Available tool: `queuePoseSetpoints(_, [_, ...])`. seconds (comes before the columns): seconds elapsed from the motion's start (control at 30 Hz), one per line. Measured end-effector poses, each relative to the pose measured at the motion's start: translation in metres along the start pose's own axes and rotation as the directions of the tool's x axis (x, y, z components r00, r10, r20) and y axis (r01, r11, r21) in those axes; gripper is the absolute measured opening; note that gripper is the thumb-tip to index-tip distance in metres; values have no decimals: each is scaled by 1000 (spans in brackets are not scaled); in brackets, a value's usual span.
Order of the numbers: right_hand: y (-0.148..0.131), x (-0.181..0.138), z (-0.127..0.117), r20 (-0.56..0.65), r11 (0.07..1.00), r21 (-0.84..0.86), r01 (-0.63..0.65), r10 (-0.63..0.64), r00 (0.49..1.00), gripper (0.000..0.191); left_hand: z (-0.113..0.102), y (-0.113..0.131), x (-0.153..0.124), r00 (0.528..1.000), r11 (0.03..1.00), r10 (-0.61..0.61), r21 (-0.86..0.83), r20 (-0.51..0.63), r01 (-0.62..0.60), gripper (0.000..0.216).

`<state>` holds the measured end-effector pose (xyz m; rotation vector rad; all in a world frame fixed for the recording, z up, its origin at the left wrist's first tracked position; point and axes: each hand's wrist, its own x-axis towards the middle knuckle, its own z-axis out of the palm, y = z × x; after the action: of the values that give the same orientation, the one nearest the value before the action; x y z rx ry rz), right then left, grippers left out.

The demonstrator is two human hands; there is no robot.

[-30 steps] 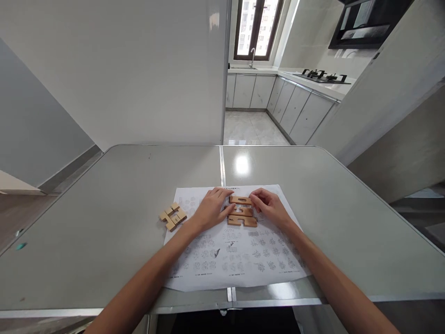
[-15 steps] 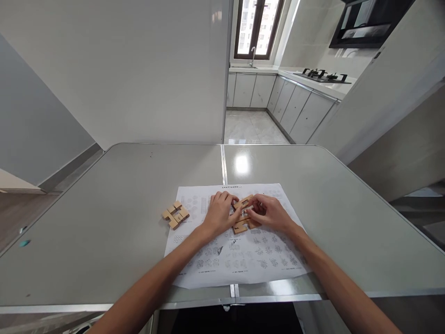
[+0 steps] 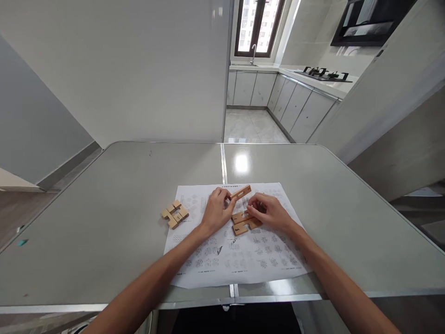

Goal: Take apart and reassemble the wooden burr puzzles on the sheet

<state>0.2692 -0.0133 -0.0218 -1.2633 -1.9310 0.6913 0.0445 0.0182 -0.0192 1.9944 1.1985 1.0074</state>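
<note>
My left hand pinches one end of a slotted wooden puzzle piece, which is raised and tilted up toward the right. Below it, two notched wooden puzzle pieces lie side by side on the printed sheet, with small dark marks on their ends. Curled over the right part of the upper piece, my right hand has thumb and fingers closed at its edge; its fingertips are partly hidden. To the left, an interlocked cluster of wooden pieces rests partly on the sheet's edge.
The sheet carries rows of small line diagrams. It lies across the metal seam of a grey folding table. A small teal object is near the left edge. Beyond the table stand a wall panel and a kitchen with a stove.
My left hand has lifted the slotted piece off the others, up and away from the right hand. My right hand stays by the pieces on the sheet.
</note>
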Motion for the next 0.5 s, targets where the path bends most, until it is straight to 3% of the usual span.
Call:
queuePoseSetpoints(0.2, [1,3,-7,39,996,79,-44,41,998,18,-5,2,4,993,956,-114,-277,-32,100,30])
queuePoseSetpoints(0.37, [1,2,-19,291,989,142,-42,-1,957,26,-7,2,6,985,887,-174,-435,-3,155,37])
queuePoseSetpoints(0.5, [2,0,-22,353,992,125,-21,-24,935,29,-8,0,7,977,849,-214,-497,-12,180,39])
